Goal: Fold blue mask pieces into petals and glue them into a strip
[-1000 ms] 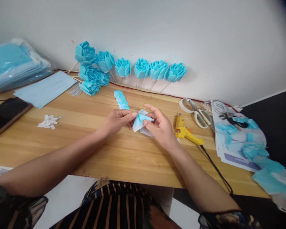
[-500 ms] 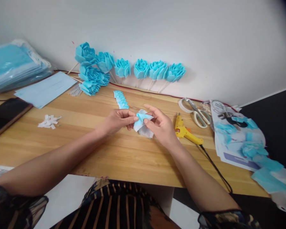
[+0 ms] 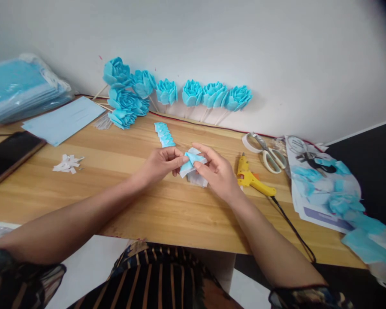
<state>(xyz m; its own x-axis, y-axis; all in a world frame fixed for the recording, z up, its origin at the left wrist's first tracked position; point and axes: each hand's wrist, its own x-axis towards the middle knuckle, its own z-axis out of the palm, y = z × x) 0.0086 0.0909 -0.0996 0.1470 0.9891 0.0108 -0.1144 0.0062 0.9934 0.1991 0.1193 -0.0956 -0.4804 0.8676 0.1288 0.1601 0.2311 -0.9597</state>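
Observation:
Between my two hands is a small blue-and-white fabric piece [image 3: 191, 160], partly folded and held a little above the wooden table. My left hand [image 3: 167, 162] pinches its left edge between thumb and index finger. On its right side my right hand [image 3: 214, 169] grips it, thumb in front and fingers behind. Beneath it, a pale translucent piece of fabric [image 3: 197, 178] shows, partly covered by my hands. Just behind my left hand lies an overlapping row of folded blue petals [image 3: 164, 134].
Blue fabric flowers [image 3: 192, 93] on sticks lean along the wall. A yellow glue gun [image 3: 255, 183], scissors [image 3: 272, 159] and a tape roll [image 3: 249, 143] are on the right. Leftward are white scraps [image 3: 68, 164], a phone [image 3: 11, 156], a blue sheet [image 3: 64, 120] and a bagged stack [image 3: 22, 90].
The fabric piece is folded slightly differently, with more of a white edge showing at its upper right. Both hands keep their hold; the whole view has shifted slightly.

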